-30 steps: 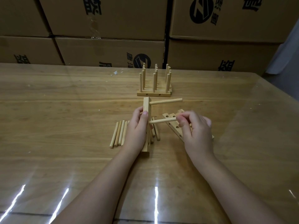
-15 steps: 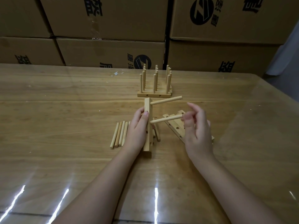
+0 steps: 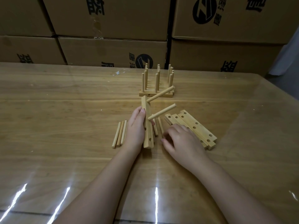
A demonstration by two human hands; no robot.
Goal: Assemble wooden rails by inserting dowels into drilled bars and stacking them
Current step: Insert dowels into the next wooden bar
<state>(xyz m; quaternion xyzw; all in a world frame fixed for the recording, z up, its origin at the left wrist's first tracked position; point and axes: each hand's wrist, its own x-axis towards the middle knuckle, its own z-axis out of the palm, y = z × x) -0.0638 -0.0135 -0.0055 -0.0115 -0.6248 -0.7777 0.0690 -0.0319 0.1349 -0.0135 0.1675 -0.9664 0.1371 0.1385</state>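
Now, nearest the front edge of the tabletop [image 3: 64,167], the right hand [image 3: 182,143] sits low over the wood. Its grip is loosely curled with nothing visibly in it. The fingertips point at the loose dowels [image 3: 160,126] lying just beyond them; whether they touch one I cannot tell.

Just left of that, the left hand [image 3: 135,128] has its grip wrapped round a drilled bar [image 3: 148,135], which stands on end and tilted, with the thumb along its left edge. 2 pegs already stick out of it to the right: the lower dowel [image 3: 162,112] and the upper dowel [image 3: 161,94]. 2 empty holes show below them, nearer the foot.

The step in hand looks like fetching dowel 3. To do it well:
- Pinch a loose dowel near 1 end so the free tip can be steered.
- Brace the bar's foot on the tabletop.
- Take the next hole down.
- Push straight along the hole's axis instead of levering.

3 spare dowels [image 3: 120,135] lie left of the left wrist as a reserve. To the right, spare drilled bars [image 3: 194,126] lie side by side, partly under the right hand.

Farther on, toward the far edge, the finished rails [image 3: 156,81] stand stacked with pegs up. The upper dowel's tip reaches near them, so swing the bar with care. Cardboard boxes [image 3: 113,49] wall the back.
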